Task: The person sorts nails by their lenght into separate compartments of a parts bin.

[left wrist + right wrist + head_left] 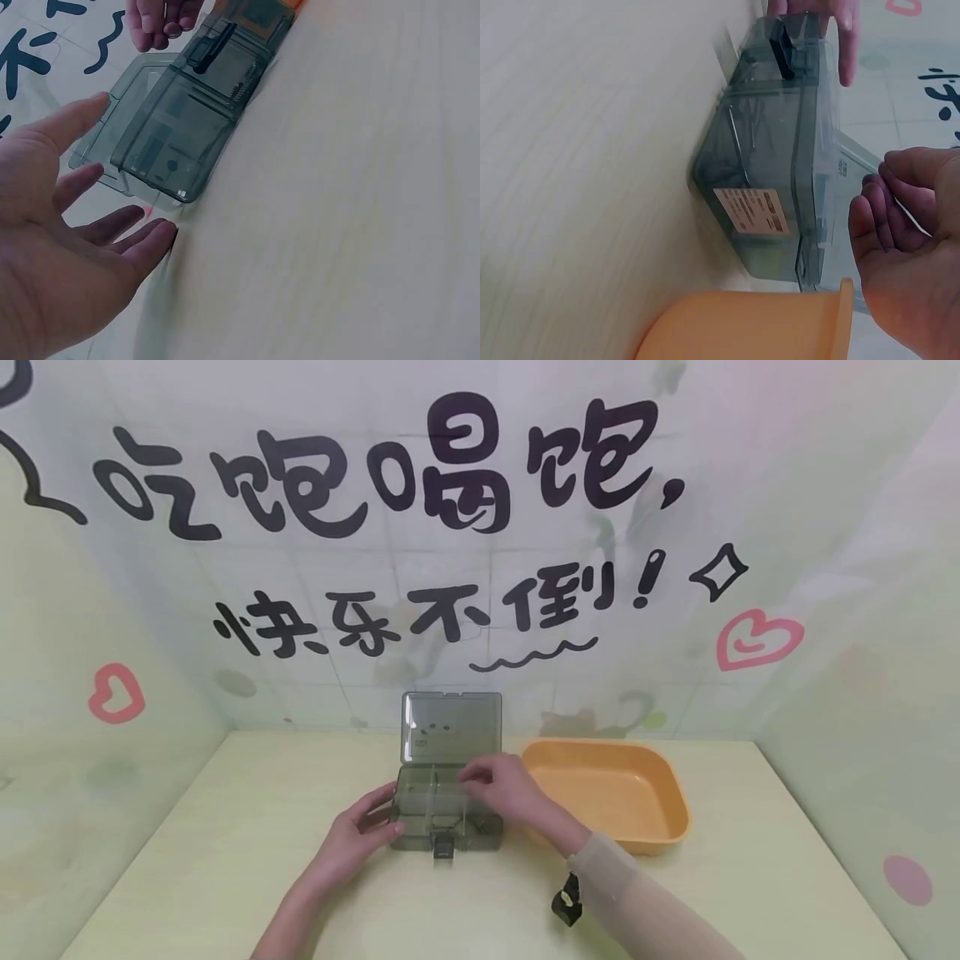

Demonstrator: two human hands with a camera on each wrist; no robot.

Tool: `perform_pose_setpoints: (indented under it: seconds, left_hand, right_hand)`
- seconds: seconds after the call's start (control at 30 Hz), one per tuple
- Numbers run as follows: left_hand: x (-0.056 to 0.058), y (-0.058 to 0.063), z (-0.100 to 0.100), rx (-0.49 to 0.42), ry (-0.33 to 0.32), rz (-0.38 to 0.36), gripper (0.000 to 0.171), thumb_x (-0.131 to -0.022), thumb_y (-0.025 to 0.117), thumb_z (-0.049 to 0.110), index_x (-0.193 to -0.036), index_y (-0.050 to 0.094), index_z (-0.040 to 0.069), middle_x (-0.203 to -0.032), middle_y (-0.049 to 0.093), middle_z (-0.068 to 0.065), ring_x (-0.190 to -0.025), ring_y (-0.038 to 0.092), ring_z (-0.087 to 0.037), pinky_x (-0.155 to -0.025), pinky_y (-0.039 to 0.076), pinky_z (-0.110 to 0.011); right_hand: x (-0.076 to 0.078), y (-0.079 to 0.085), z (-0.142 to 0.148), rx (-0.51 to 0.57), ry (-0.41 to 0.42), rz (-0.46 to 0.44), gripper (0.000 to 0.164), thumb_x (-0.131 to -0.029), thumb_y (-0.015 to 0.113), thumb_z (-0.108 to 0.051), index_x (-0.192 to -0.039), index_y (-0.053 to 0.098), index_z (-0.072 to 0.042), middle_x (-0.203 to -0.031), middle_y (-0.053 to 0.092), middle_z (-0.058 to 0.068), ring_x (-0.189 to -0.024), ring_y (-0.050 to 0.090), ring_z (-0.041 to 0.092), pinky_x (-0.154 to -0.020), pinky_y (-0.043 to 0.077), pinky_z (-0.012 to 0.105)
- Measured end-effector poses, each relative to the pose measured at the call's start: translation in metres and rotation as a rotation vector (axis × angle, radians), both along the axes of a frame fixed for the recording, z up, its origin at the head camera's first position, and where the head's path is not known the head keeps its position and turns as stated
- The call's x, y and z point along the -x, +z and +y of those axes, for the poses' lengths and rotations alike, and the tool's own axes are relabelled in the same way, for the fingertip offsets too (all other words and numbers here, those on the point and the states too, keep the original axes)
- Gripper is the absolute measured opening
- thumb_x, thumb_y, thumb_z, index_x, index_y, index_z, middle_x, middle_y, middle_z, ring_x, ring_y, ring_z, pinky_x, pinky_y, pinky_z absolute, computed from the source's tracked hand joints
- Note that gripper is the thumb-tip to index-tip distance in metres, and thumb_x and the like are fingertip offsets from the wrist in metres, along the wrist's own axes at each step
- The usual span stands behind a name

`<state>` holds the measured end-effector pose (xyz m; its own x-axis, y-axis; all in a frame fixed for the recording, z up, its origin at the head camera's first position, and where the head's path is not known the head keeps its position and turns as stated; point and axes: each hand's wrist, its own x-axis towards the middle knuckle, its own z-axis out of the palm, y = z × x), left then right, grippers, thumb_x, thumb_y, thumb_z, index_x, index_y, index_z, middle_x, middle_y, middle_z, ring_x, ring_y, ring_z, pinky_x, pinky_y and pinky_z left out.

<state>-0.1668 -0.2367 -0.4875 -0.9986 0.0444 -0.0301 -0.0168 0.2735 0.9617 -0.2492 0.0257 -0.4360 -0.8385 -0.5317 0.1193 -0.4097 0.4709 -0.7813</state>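
Observation:
A smoky, see-through compartment box point(414, 802) stands on the table, its lid point(452, 727) raised at the back. Dividers split the inside, and small dark thin items show dimly in the front right part. At the box's left side is my left hand point(351, 842), thumb by the front corner, fingers spread in the left wrist view. Over the right rear compartment hovers my right hand point(501, 785), fingers bent and thumb close to the index fingertip. Whether a small thing sits between those tips cannot be made out. A dark latch point(443, 845) hangs at the front.
An orange tray point(609, 842) stands close to the box's right side, partly behind my right forearm. A printed label point(751, 211) is stuck on the box's right wall. Beyond the pale table point(247, 793) rises a sheet with writing and drawings.

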Motion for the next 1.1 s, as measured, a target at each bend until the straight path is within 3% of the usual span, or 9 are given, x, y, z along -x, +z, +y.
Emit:
perform_pose_setpoints:
  seconds: [0.17,0.33,0.43,0.6,0.7,0.77,0.83,0.93,1.1]
  left_hand:
    - [0.010,0.014,-0.002,-0.026,0.023,0.006,0.078,-0.099,0.069,0.018,-0.162,0.024,0.007,-0.164,0.027,-0.024,-0.146,0.034,-0.044,-0.117,0.036,-0.054]
    - [0.033,0.036,0.000,-0.017,0.067,0.020,0.088,-0.103,0.064,0.018,-0.165,0.002,0.009,-0.166,0.017,-0.027,-0.149,0.028,-0.046,-0.120,0.032,-0.055]
    - [0.047,0.048,0.004,0.010,0.097,-0.001,0.089,-0.104,0.062,0.019,-0.165,-0.002,0.008,-0.166,0.014,-0.028,-0.150,0.024,-0.046,-0.122,0.031,-0.055]
    - [0.061,0.064,0.019,0.052,0.112,-0.053,0.088,-0.103,0.061,0.019,-0.164,-0.001,0.004,-0.166,0.013,-0.030,-0.151,0.019,-0.047,-0.123,0.026,-0.057]
    - [0.067,0.069,0.028,0.059,0.105,-0.082,0.091,-0.102,0.061,0.021,-0.163,-0.003,0.003,-0.166,0.009,-0.031,-0.152,0.016,-0.048,-0.125,0.022,-0.057]
    - [0.070,0.070,0.032,0.062,0.110,-0.091,0.093,-0.101,0.062,0.021,-0.163,-0.005,0.002,-0.166,0.008,-0.030,-0.152,0.014,-0.048,-0.125,0.020,-0.058]
    - [0.075,0.071,0.035,0.060,0.122,-0.095,0.094,-0.100,0.062,0.020,-0.163,-0.006,0.003,-0.167,0.007,-0.030,-0.152,0.013,-0.048,-0.125,0.019,-0.059]
    - [0.081,0.073,0.037,0.051,0.133,-0.095,0.096,-0.097,0.062,0.017,-0.163,-0.006,0.004,-0.167,0.007,-0.030,-0.152,0.013,-0.048,-0.124,0.020,-0.059]
    - [0.092,0.075,0.038,0.004,0.126,-0.092,0.092,-0.096,0.059,0.011,-0.164,-0.003,0.005,-0.167,0.010,-0.028,-0.152,0.017,-0.046,-0.124,0.023,-0.057]
  right_hand:
    - [0.010,0.003,0.010,0.124,-0.171,-0.010,0.025,-0.096,0.065,-0.001,-0.119,0.070,0.005,-0.110,0.073,0.014,-0.100,0.068,0.029,-0.085,0.062,0.039]
    - [0.023,0.008,0.013,0.219,-0.338,-0.018,0.041,-0.093,0.063,0.002,-0.133,0.062,0.007,-0.117,0.071,0.021,-0.104,0.069,0.034,-0.088,0.062,0.042]
    - [0.028,0.010,0.013,0.223,-0.384,-0.026,0.054,-0.089,0.063,0.001,-0.143,0.054,0.005,-0.129,0.066,0.024,-0.109,0.068,0.036,-0.090,0.062,0.043]
    - [0.026,0.014,0.010,0.162,-0.372,-0.092,0.072,-0.090,0.064,-0.003,-0.156,0.037,0.000,-0.149,0.050,0.027,-0.124,0.059,0.044,-0.095,0.059,0.050]
    - [0.024,0.015,0.006,0.143,-0.350,-0.162,0.081,-0.091,0.065,-0.006,-0.161,0.025,-0.002,-0.153,0.042,0.031,-0.117,0.061,0.046,-0.090,0.059,0.052]
    - [0.023,0.014,0.004,0.133,-0.355,-0.185,0.084,-0.091,0.066,-0.008,-0.162,0.020,-0.003,-0.154,0.039,0.032,-0.120,0.060,0.046,-0.094,0.058,0.053]
    - [0.025,0.013,0.002,0.145,-0.362,-0.206,0.087,-0.092,0.067,-0.009,-0.163,0.017,-0.003,-0.157,0.036,0.031,-0.125,0.056,0.046,-0.102,0.053,0.056]
    - [0.030,0.011,0.000,0.180,-0.373,-0.225,0.089,-0.091,0.068,-0.010,-0.163,0.016,-0.002,-0.161,0.031,0.028,-0.141,0.040,0.046,-0.115,0.041,0.058]
    - [0.040,0.011,-0.002,0.275,-0.355,-0.289,0.089,-0.091,0.067,-0.009,-0.162,0.015,0.000,-0.164,0.024,0.028,-0.145,0.034,0.047,-0.119,0.035,0.057]
